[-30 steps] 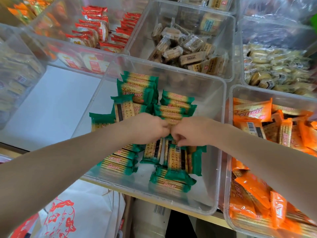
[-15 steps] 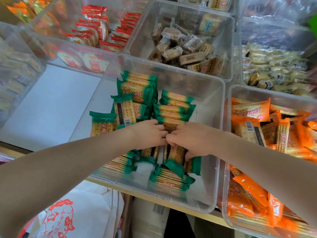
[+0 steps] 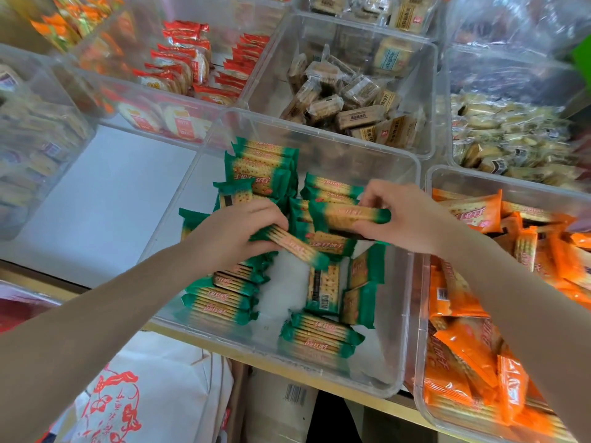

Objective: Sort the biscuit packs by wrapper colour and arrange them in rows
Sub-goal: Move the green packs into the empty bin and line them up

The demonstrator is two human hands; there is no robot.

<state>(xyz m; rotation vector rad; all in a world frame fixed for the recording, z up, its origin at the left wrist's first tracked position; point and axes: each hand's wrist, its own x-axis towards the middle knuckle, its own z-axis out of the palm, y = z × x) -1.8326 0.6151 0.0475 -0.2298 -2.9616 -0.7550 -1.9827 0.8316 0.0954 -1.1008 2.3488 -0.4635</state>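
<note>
With the left hand and the right hand each closed on a green pack, lay both flat, parallel to the row at twelve o'clock in the clear bin.

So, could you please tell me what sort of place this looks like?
Probably a snack shop's bulk display or its stockroom. Clear bins sit side by side, each holding one kind of wrapped biscuit: green packs, orange packs, red packs. A barcoded carton sits under the shelf.

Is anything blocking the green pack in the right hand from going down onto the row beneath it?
Nothing visible does: the right hand holds the green pack directly above the row of green packs.
</note>
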